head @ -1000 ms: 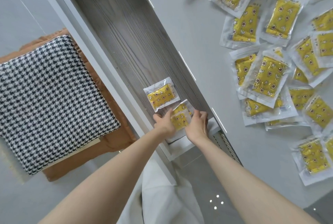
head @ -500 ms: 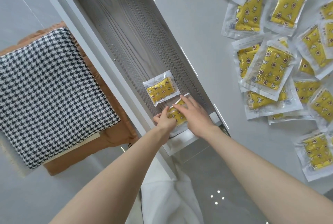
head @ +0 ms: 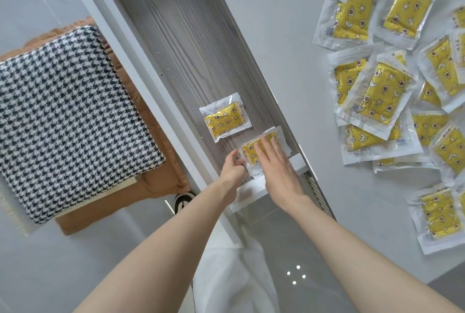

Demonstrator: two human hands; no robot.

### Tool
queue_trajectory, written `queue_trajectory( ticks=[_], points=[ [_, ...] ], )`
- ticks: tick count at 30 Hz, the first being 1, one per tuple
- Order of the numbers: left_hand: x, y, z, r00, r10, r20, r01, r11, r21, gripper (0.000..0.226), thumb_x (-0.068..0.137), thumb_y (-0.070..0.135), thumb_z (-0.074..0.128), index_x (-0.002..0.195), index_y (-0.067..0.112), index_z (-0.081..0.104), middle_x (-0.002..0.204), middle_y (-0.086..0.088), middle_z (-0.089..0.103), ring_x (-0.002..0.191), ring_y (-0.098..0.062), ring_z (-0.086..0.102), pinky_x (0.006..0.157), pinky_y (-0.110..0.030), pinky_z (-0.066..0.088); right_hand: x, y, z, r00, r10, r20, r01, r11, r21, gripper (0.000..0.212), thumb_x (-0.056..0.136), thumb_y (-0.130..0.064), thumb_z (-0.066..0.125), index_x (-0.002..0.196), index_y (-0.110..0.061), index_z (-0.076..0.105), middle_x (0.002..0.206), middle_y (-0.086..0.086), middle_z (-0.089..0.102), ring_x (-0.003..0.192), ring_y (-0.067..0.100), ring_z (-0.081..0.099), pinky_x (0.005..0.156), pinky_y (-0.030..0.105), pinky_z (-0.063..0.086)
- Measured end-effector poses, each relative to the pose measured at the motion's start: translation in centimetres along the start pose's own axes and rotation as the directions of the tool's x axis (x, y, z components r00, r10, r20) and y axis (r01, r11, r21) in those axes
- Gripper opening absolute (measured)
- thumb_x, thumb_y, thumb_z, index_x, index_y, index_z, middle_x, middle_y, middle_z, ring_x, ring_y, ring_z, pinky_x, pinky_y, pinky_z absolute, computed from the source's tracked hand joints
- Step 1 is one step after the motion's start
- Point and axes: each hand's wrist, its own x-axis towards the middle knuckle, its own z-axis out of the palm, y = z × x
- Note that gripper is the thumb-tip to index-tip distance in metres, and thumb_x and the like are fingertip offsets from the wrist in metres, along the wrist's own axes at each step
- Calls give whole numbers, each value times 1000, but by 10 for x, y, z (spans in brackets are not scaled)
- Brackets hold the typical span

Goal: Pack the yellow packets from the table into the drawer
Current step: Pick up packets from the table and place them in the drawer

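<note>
**Open drawer** (head: 176,36): white walls, with a floor in a grey, straight-grained wood pattern.

**Right grip** (head: 279,169): the fingers are straight and laid flat, pressing a yellow packet (head: 251,151) onto the drawer floor at the near right corner.

**Left grip** (head: 232,169): it touches the same packet's left edge, just left of the right grip. Whether its fingers pinch the wrapper cannot be told.

**Packet:** a flat rectangle printed yellow with dark-centred flowers and pale stars. It is sealed in a clear, crinkled plastic sleeve with wide margins.

**Second packet** (head: 224,119): same kind, lying flat on the drawer floor just beyond both grips, apart from the first.

**Right of the right grip:** on the smooth, pale grey bench (head: 276,23), many more such packets overlap in a loose heap (head: 377,96).

**Left of the left grip:** a black-and-white houndstooth cushion (head: 63,116) rests on a tan pad (head: 163,174).
</note>
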Motion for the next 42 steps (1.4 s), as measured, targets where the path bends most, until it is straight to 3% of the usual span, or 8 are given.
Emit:
queue_trajectory(
  ticks=[5,11,15,21,27,32,37,42],
  points=[
    [3,10,5,997,46,58,-50,996,69,80,78,-22,20,142,22,40,144,-1,45,135,-19,38,110,-32,31,3,1,-1,1000,26,5,-26,998,61,86,86,14,44,154,-18,2,160,0,-14,148,22,-10,118,37,23],
    [6,20,8,995,50,82,-52,998,29,72,87,-16,23,145,23,36,142,1,48,75,-1,46,62,-19,34,5,8,7,988,151,-42,-141,973,182,85,83,19,38,154,-20,11,161,-4,-8,148,19,-4,118,36,22],
    [6,18,-3,999,42,14,-43,998,36,67,89,-12,27,149,20,26,149,-3,36,123,-15,46,86,-27,42,1,1,8,987,148,-63,-135,974,183,83,81,18,42,151,-20,21,161,-4,-1,148,20,1,116,37,26],
    [-1,26,-8,999,-31,26,30,999,24,56,95,-8,26,147,13,29,147,-2,40,133,-18,39,99,-29,36,5,-11,-3,996,64,-61,-60,996,60,82,84,14,46,151,-25,19,161,-7,0,148,23,2,115,42,26],
    [3,24,6,998,-32,48,35,998,-43,45,98,-3,27,133,15,49,87,9,55,65,-4,49,61,-17,39,15,-4,-8,996,91,13,-91,996,13,76,81,16,46,144,-23,28,159,-10,10,147,29,2,112,50,29],
    [3,20,-3,998,-48,36,49,998,-44,48,98,0,32,143,16,38,137,0,50,122,-17,45,95,-30,37,15,-1,-9,996,90,14,-91,994,68,78,82,17,45,147,-22,26,160,-11,10,148,25,3,114,48,28],
    [1,33,-16,965,94,-244,-119,989,-89,59,93,-8,34,146,17,30,134,-4,46,105,-13,46,88,-26,44,19,-10,-15,993,104,-49,-94,979,183,79,85,12,49,152,-16,17,161,-4,10,148,19,9,119,35,20],
    [0,62,-15,896,207,-393,-238,971,-29,71,88,-4,36,149,27,18,143,-3,28,129,-23,37,109,-39,34,32,-27,-25,993,82,-86,-57,964,259,76,89,8,45,153,-23,16,161,-8,5,147,17,8,115,38,27]
  ],
)
